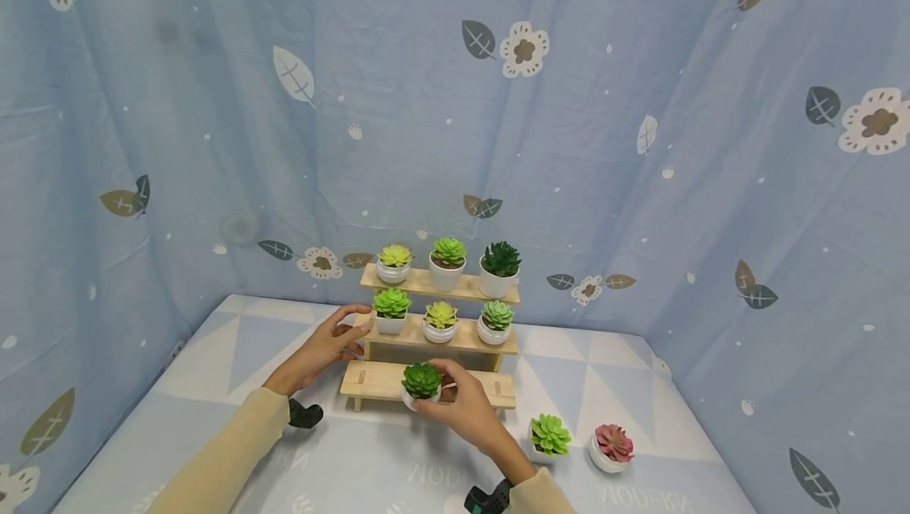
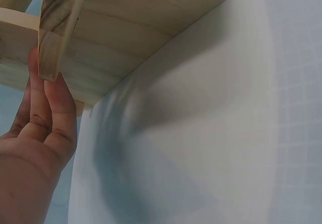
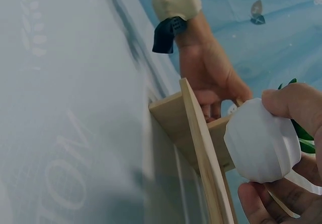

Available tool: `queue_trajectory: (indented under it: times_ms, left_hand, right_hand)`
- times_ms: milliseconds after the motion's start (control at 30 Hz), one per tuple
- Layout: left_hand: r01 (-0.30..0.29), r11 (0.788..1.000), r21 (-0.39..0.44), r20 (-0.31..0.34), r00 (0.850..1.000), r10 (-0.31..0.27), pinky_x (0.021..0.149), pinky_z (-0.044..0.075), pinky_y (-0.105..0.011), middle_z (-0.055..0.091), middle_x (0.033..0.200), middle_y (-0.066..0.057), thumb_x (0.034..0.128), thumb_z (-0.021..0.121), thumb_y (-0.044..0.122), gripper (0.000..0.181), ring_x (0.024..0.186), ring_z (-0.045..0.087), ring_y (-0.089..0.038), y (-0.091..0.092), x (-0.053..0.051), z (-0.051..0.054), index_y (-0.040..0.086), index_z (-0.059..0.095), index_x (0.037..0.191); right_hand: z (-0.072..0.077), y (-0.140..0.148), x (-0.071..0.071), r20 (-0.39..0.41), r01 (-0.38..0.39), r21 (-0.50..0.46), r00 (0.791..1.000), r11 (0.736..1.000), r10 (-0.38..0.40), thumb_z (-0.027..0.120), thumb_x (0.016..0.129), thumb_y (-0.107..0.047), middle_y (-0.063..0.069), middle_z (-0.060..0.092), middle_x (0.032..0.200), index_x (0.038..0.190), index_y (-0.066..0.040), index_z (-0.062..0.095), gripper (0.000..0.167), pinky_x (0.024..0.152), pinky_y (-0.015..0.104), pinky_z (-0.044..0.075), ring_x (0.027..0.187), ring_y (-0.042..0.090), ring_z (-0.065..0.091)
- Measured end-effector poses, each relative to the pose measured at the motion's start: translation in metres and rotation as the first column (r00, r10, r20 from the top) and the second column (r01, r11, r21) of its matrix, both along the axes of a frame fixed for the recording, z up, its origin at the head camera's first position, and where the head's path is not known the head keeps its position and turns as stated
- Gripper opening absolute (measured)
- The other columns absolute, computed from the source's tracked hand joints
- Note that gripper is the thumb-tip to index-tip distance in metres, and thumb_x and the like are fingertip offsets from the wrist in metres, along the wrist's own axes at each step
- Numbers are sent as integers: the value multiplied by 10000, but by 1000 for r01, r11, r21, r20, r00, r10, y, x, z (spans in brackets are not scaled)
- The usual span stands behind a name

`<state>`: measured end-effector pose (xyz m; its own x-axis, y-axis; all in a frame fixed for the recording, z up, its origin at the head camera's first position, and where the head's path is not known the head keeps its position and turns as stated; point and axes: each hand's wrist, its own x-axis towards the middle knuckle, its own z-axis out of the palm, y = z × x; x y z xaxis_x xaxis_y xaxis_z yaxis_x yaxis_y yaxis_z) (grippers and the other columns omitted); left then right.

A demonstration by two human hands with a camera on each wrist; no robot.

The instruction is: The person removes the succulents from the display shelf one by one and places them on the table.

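Observation:
My right hand (image 1: 462, 403) pinches a small dark green artificial succulent (image 1: 422, 380) by its white ribbed pot (image 3: 262, 141), just in front of the lowest shelf of a three-tier wooden plant stand (image 1: 370, 378). Whether the pot touches that shelf I cannot tell. At the stand's left side, my left hand (image 1: 329, 347) grips the end of the middle shelf, thumb near the top. The left wrist view has its fingers (image 2: 63, 100) against a wooden upright (image 2: 56, 43). The middle shelf bears a bright green succulent (image 1: 391, 305), a yellow-green one (image 1: 440, 320) and a pale green one (image 1: 496, 320).
On the top shelf stand a yellow-green (image 1: 394, 261), a bright green (image 1: 448, 252) and a dark green succulent (image 1: 500, 268). A light green succulent (image 1: 550, 437) and a pink one (image 1: 613, 447) stand on the table at right. A patterned blue curtain (image 1: 426, 143) hangs behind.

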<state>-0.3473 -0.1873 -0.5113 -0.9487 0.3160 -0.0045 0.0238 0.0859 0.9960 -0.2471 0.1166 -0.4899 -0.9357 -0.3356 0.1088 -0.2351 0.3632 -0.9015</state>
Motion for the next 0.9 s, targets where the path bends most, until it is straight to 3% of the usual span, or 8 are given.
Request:
queue_trajectory:
  times_ms: [133, 500, 700, 900]
  left_hand:
    - [-3, 1000, -2, 6, 1000, 3, 840, 546, -459, 563, 1224, -202, 1001, 669, 459, 572, 995, 628, -423, 0, -1, -1, 293, 447, 1501]
    - [-2, 1000, -5, -1, 1000, 2, 841, 545, -463, 561, 1223, -201, 1005, 663, 460, 568, 1000, 624, -432, 0, -1, -1, 297, 444, 1503]
    - [3, 1000, 4, -2, 1000, -3, 839, 545, -457, 565, 1205, -202, 1009, 662, 448, 567, 1016, 612, -466, 0, -1, 0, 290, 441, 1506]
    - [-1, 1000, -1, 0, 1000, 1, 838, 548, -464, 570, 1198, -196, 1009, 661, 449, 563, 982, 630, -410, 0, -1, 0, 291, 443, 1504]
  right_hand:
    - [-1, 3, 2, -7, 12, 6, 1000, 1000, -12, 863, 853, -371, -10, 645, 1121, 1383, -218, 605, 609, 838, 290, 552, 969, 153, 669]
    - [-7, 14, 7, -22, 42, 35, 999, 999, -42, 865, 848, -387, 5, 640, 1144, 1418, -148, 582, 680, 871, 318, 543, 1005, 155, 637]
    - [-9, 21, 11, 12, 45, 25, 999, 999, -46, 855, 857, -411, 1, 642, 1145, 1432, -160, 577, 686, 882, 364, 536, 1019, 173, 630]
    - [-9, 28, 16, 37, 49, 1, 998, 999, -49, 848, 874, -370, 15, 641, 1150, 1423, -193, 587, 634, 856, 336, 528, 1015, 181, 625]
